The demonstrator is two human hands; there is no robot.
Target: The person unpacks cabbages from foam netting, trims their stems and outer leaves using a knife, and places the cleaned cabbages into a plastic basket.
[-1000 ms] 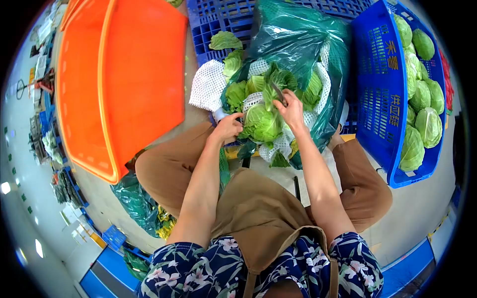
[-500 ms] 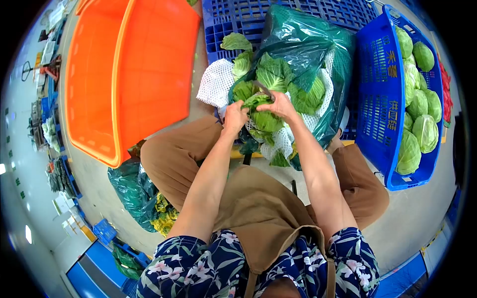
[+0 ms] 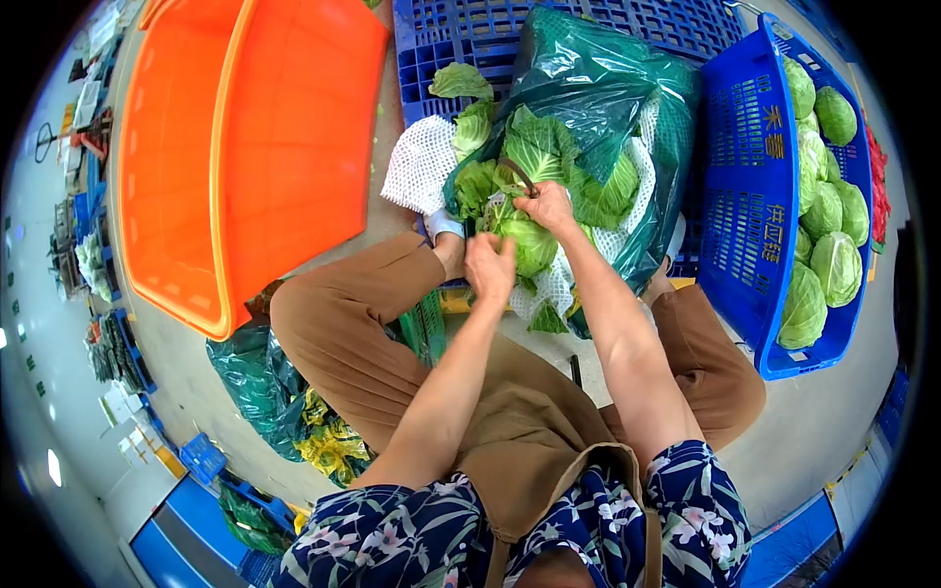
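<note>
My right hand [image 3: 547,208] is closed on a knife [image 3: 517,173] whose dark, curved part sticks out to the upper left, over the leaves. Just below it lies a pale green cabbage [image 3: 530,245] with loose outer leaves around it. At the cabbage's left side, my left hand [image 3: 489,267] has its fingers curled and slightly blurred; what they hold, if anything, is hidden. More leafy cabbages [image 3: 606,194] rest in the opened green plastic bag [image 3: 603,83], among white foam netting [image 3: 420,167].
A large orange bin [image 3: 294,137] stands to my left, and a blue crate [image 3: 735,206] with several trimmed cabbages [image 3: 826,206] to my right. The bag lies on a blue pallet [image 3: 461,29]. Beside my left knee are a dark green bag [image 3: 257,377] and yellow netting [image 3: 333,436].
My left hand has come away from the leaves by the knife and moved down towards me, uncovering more of the cabbage. My right hand stays nearly in place with the knife.
</note>
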